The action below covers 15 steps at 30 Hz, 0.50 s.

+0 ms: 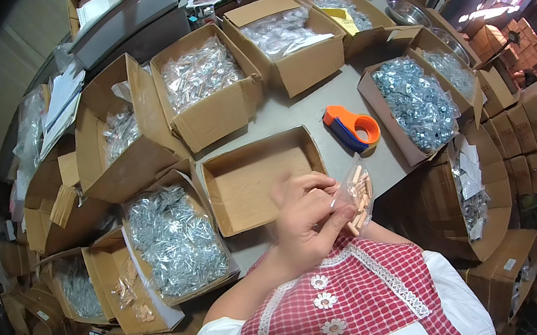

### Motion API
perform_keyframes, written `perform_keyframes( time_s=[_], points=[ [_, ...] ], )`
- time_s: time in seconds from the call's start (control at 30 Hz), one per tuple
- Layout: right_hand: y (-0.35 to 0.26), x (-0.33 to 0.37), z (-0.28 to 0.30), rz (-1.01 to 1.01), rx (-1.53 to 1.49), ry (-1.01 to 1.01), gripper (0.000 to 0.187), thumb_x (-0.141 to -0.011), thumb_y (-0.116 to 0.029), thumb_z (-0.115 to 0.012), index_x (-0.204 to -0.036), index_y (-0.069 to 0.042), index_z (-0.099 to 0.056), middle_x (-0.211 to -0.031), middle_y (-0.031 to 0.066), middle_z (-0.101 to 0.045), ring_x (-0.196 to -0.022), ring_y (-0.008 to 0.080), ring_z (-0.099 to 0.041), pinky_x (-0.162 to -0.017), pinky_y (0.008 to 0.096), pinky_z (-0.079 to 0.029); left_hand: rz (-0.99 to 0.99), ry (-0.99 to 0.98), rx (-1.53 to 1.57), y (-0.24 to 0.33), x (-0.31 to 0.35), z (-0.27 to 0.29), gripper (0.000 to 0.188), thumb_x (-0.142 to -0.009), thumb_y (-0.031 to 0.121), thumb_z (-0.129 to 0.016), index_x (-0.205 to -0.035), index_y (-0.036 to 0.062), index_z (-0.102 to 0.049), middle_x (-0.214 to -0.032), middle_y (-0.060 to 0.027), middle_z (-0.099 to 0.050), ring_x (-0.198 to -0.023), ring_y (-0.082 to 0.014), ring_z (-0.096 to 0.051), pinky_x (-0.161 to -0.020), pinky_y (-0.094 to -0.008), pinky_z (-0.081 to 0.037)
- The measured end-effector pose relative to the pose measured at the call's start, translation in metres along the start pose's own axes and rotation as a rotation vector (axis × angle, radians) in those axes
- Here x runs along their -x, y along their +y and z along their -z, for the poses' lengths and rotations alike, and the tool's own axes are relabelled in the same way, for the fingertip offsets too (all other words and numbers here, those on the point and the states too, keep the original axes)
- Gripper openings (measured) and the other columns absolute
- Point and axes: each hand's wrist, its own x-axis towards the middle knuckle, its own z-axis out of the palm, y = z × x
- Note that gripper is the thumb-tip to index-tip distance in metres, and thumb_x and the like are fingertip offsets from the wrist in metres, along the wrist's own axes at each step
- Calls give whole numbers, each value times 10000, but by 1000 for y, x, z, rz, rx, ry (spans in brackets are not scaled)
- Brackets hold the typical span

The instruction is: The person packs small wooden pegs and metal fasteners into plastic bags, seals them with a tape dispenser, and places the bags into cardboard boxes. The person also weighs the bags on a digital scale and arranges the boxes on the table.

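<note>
In front of my chest I hold a small clear plastic bag of wooden dowels (361,194). My left hand (304,220) is closed, with its thumb against the bag's left side and its fingers curled near the bag's edge; part of them is blurred. My right forearm (386,234) reaches in behind the bag, and its hand is mostly hidden by the bag and my left hand. Just beyond my hands stands an open cardboard box (258,143) with a bare bottom. An orange and blue tape dispenser (353,128) lies to its right on the grey table (278,113).
Open boxes ring the table: bagged screws (173,241) at left, small bagged hardware (200,73) behind, bagged metal parts (416,104) at right. A narrow box (128,287) at near left holds a few dowel bags. Grey trays (128,30) stand at far left, metal bowls (407,11) at far right.
</note>
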Motion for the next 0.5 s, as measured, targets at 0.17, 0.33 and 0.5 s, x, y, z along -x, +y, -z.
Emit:
perform_keyframes(
  time_s=[0.17, 0.33, 0.5],
  points=[
    [-8, -13, 8, 15, 342, -110, 95, -925, -53, -631, -900, -129, -580, -825, -13, -583, -750, 106, -566, -665, 255, -465, -43, -1, -56, 3, 2, 4, 78, -838, 69, -840, -841, 33, -771, -855, -69, -698, -1125, -298, -603, -962, -399, -470],
    [3, 24, -11, 758, 2116, 145, 106, -942, -70, -687, -981, -75, -589, -863, 19, -617, -731, 107, -614, -625, 233, -491, -121, -1, -138, 11, 1, 10, 94, -801, 46, -843, -789, 55, -750, -807, -58, -692, -1129, -304, -610, -974, -419, -453],
    [-10, 50, -43, 1190, 2585, 497, 138, -959, -61, -723, -1013, -31, -600, -894, 62, -661, -693, 133, -680, -580, 261, -555, -130, -60, -297, 22, 5, 25, 143, -787, 97, -852, -733, 97, -719, -768, -24, -688, -1119, -270, -637, -1014, -459, -365]
  ],
)
